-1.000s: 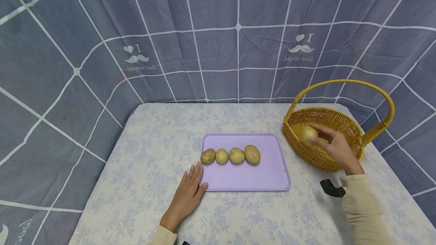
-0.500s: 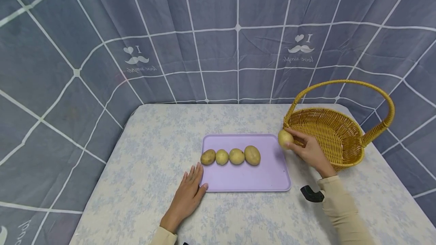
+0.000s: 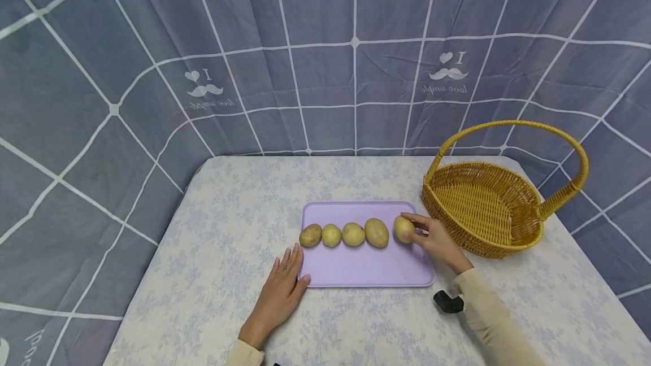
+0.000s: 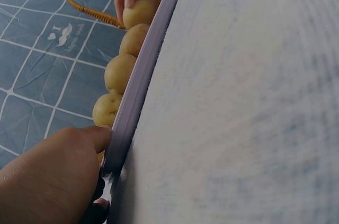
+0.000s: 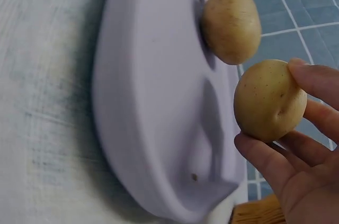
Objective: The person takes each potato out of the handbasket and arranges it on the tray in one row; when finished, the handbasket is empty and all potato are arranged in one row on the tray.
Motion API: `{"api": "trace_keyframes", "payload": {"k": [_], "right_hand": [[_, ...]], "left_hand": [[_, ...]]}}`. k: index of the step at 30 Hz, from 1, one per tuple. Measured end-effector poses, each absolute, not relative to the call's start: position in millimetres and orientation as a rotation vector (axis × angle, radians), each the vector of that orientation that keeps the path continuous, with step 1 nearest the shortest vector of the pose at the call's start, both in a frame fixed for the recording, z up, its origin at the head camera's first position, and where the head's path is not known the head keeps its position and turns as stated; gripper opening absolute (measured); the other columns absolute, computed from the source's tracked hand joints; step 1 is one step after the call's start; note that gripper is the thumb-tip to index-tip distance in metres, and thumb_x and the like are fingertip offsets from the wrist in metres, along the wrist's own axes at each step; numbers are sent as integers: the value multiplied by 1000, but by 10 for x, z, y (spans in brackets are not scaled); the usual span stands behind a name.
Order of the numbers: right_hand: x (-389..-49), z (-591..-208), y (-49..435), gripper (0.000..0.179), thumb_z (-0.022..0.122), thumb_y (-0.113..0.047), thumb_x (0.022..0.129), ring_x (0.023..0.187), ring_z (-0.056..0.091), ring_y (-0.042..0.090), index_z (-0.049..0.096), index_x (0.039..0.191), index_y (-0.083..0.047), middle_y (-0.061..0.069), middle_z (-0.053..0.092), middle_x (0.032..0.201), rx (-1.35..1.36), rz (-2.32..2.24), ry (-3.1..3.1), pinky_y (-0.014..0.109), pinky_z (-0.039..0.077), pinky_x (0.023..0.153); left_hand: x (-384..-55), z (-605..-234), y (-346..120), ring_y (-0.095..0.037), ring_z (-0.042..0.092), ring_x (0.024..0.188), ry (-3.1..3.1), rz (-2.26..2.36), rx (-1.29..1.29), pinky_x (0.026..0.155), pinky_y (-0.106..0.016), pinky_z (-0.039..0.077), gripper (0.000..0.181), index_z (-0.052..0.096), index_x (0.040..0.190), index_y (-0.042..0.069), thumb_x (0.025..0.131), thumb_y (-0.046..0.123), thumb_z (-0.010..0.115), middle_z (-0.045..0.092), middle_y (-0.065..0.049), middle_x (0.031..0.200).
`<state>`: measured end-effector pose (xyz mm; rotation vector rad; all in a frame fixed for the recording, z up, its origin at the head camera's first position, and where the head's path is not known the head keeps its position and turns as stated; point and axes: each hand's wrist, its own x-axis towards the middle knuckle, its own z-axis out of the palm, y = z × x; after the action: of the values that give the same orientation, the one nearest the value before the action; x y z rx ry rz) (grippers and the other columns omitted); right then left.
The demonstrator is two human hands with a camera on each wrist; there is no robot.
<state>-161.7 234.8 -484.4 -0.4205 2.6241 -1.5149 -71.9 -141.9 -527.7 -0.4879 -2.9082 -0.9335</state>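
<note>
Between its thumb and fingers my right hand [image 3: 434,240] pinches a potato [image 3: 404,229] over the right part of the lilac tray [image 3: 366,270]. In the right wrist view this potato [image 5: 269,100] appears just above the tray surface, casting a shadow there. A row of several potatoes lies on the tray, from a brownish one [image 3: 311,235] at the left edge to a larger one [image 3: 377,232] nearest the held potato, with a gap between these two last. My left hand [image 3: 277,292] rests flat with straight fingers at the tray's left edge, touching its rim.
A yellow wicker basket [image 3: 432,202] with a tall arched handle [image 3: 513,123] stands right of the tray; no potato shows in it. A floral cloth [image 3: 224,213] covers the table. Blue checked curtains [image 3: 325,72] hang behind and at both sides.
My right hand has carried the potato from inside the basket leftward, over its rim, to the tray's right part. My left hand and the row of potatoes have stayed in place.
</note>
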Motion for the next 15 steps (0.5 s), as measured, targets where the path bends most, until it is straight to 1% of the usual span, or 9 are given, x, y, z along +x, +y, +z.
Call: {"api": "trace_keyframes", "payload": {"k": [1,3,5,7,8,11,13,15], "right_hand": [[-1615,-4856,2338,55,70,-13,88,117,53,48,50,136,5,31,50,134,-413,-1508,2623,38,55,87],[-1616,-4885,2321,55,71,-13,87,115,55,47,50,136,4,32,51,133,-392,-1510,2614,30,56,79],[-1624,-4916,2310,55,71,-13,86,113,57,46,51,135,4,31,52,131,-392,-1494,2630,23,54,72],[-1636,-4942,2299,54,72,-13,86,110,59,43,52,134,4,30,54,130,-402,-1469,2656,22,53,73],[-1642,-4955,2294,54,72,-13,86,109,60,42,53,133,5,30,54,129,-405,-1462,2660,24,54,73],[-1659,-4975,2277,54,72,-13,86,108,62,40,53,133,5,30,55,129,-421,-1441,2682,31,56,81],[-1665,-4972,2263,54,72,-13,86,107,62,40,53,133,4,30,55,129,-424,-1430,2687,36,55,86],[-1670,-4962,2246,54,72,-13,86,108,62,40,53,133,3,29,55,129,-418,-1420,2685,40,55,87]], "left_hand": [[-717,-5278,-1419,-27,15,146,-2911,-936,-486,119,-48,8,62,24,151,4,102,38,43,18,-8,158],[-716,-5282,-1417,-27,15,146,-2911,-938,-487,119,-48,8,62,23,151,4,102,38,43,18,-8,158],[-714,-5284,-1416,-27,15,146,-2905,-940,-487,119,-48,8,62,23,151,4,102,38,43,18,-8,158],[-714,-5283,-1415,-26,14,146,-2904,-944,-484,119,-48,8,62,23,151,4,102,38,43,18,-7,158],[-714,-5282,-1415,-26,14,146,-2902,-944,-482,119,-48,9,62,24,151,4,102,38,43,18,-7,158],[-715,-5278,-1416,-23,13,146,-2911,-954,-471,119,-47,8,62,23,151,6,102,37,43,17,-5,158],[-715,-5277,-1417,-22,12,146,-2917,-957,-469,119,-47,8,62,22,151,6,102,37,44,17,-5,158],[-716,-5281,-1417,-23,12,146,-2919,-956,-469,119,-47,8,62,22,151,6,102,37,44,17,-5,158]]}}
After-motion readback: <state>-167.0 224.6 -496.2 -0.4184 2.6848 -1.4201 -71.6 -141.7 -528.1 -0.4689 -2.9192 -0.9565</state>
